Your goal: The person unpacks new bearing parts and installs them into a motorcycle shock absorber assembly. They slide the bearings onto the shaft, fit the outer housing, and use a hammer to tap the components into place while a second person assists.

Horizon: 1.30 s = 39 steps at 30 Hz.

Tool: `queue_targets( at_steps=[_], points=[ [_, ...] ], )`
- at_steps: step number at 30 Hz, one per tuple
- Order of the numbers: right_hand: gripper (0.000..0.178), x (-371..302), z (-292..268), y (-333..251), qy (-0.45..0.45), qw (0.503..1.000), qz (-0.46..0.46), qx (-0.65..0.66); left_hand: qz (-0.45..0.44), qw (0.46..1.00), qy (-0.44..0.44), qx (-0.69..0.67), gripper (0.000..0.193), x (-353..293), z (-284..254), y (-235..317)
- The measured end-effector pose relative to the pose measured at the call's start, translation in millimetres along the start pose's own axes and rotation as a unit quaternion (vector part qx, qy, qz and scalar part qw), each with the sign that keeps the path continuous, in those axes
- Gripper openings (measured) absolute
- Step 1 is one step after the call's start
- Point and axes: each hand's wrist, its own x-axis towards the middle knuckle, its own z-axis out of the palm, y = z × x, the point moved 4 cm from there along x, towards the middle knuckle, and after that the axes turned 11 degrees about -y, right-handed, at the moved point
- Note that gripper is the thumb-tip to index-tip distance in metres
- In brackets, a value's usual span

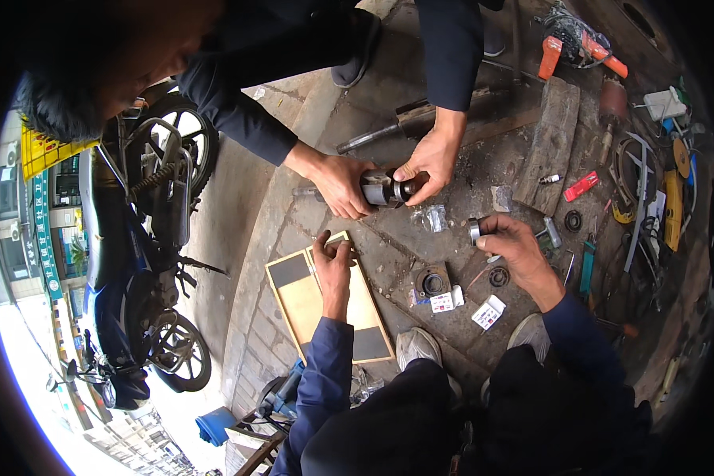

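Beneath the left hand (333, 276) lies a pale wooden panel (363, 309); that hand's fingers are curled, and I cannot tell whether they hold anything. Beyond it, a co-worker's hands (341, 186) grip a cylindrical metal part (381, 190) between them. Farther right, a metal ring (474, 231) is pinched in the fingers of the right hand (517, 252), facing the left hand. Below and left of the right hand, a square plate with a ring (433, 282) lies on the ground. Handling the metal ring well probably means gripping its outer rim, shielding its bore from grit and squaring it to the part's axis before contact, while the co-worker steadies that part.
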Motion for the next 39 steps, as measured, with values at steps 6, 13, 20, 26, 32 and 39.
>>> queue_targets(
  at_steps=[6,13,20,26,32,39],
  points=[
    [0.026,-3.2,-1.1,-0.1,0.003,1.0,-0.001,0.0,0.023,0.999,-0.001,0.038,0.066,2.5,2.3,10.8],
    [0.023,-0.8,2.5,3.7,-0.004,1.0,-0.012,0.008,-0.088,0.996,-0.009,0.025,0.073,51.2,-37.7,29.0],
    [0.023,-7.0,-2.2,2.1,0.009,1.0,-0.01,-0.003,-0.008,0.981,-0.031,0.194,0.077,94.3,-37.2,20.5],
    [0.025,-11.4,-2.8,0.2,0.012,1.0,-0.014,-0.007,-0.002,0.991,-0.015,0.137,0.072,111.3,-40.9,12.5],
    [0.025,-8.6,-2.2,-2.3,0.015,1.0,-0.013,-0.012,0.059,0.986,0.018,0.153,0.065,118.0,-50.7,17.6],
    [0.024,-7.3,-3.9,-2.3,0.002,1.0,-0.019,-0.005,0.101,0.991,0.074,0.049,0.056,116.7,-85.1,20.7]
  ],
)
